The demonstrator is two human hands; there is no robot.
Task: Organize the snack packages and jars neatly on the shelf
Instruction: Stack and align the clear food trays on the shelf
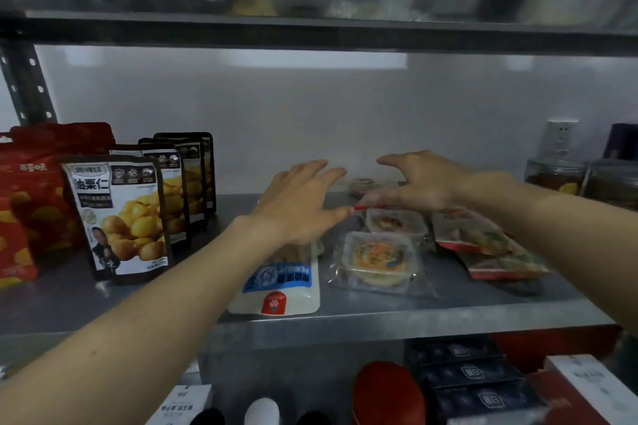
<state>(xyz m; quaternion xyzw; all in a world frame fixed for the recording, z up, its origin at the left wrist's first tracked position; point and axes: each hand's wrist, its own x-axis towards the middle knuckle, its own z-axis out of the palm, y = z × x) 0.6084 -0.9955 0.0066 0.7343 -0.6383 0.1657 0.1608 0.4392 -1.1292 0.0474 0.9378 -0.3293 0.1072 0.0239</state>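
Shelf stock, middle tier. Metal shelf (103, 304): one level, goods in three groups. Red snack bags (24, 203): far left, upright. Chestnut pouches (121, 217): just beside the bags, standing face-forward in a file running front to back (the only tidy group). Glass jars (556, 176): far right at the back, upright, well apart from both hands. Peanut pouch (279, 286): flat at the front edge, long axis front to back, print upside down to the viewer, its far end hidden under the left hand (297, 203). Red flat packets (483, 238): overlapping, skewed on a diagonal, below the right forearm. Clear-wrapped pastries (378, 259): flat in a loose line front to back, between the pouch and the red packets; the rear ones lie below the gap between the hands and under the right hand (421, 183), which looks the nearer. Both hands: fingers spread wide, holding nothing, palms down over the middle group; whether the right touches the wrappers cannot be told.
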